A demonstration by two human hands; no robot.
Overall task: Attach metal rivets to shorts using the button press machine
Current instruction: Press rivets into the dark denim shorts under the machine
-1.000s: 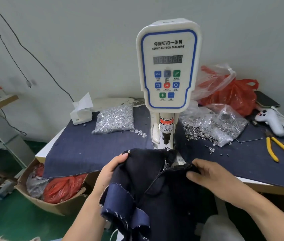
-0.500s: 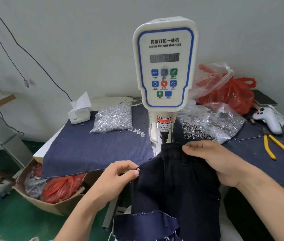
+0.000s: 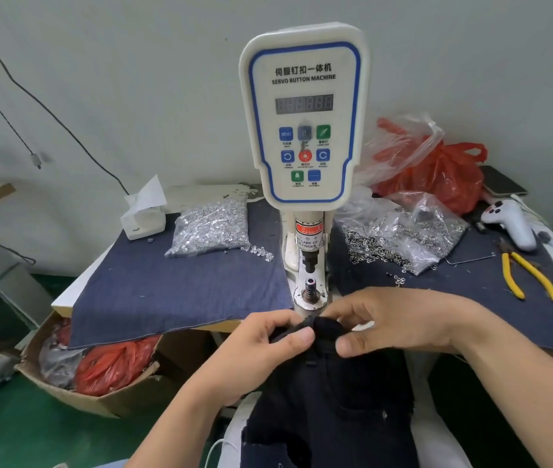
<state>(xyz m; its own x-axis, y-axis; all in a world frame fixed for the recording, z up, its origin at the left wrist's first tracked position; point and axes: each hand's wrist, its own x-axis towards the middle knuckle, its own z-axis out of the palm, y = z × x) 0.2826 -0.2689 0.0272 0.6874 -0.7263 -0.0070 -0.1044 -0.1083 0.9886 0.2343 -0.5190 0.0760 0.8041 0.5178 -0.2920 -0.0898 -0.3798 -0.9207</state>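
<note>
Since a moment ago both hands have drawn together, the left hand (image 3: pixel 261 346) and right hand (image 3: pixel 400 319) each pinching the bunched top edge of the dark shorts (image 3: pixel 332 393), just short of the press post (image 3: pixel 309 292) straight ahead, the right hand nearer.

I see a table (image 3: pixel 65 300) draped in denim cloth (image 3: pixel 173 295), with the press (image 3: pixel 304 130) standing at its middle. Left of the press lie a bag of rivets (image 3: pixel 211 226) and a tissue box (image 3: pixel 143 219). On the right I make out a torn bag of rings (image 3: pixel 407 231), a red bag (image 3: pixel 437 177), a phone (image 3: pixel 503 185), a white controller (image 3: pixel 513 224) and yellow pliers (image 3: pixel 525 276). On the floor (image 3: pixel 4 423) sits a carton (image 3: pixel 99 393), under the table's left edge.
</note>
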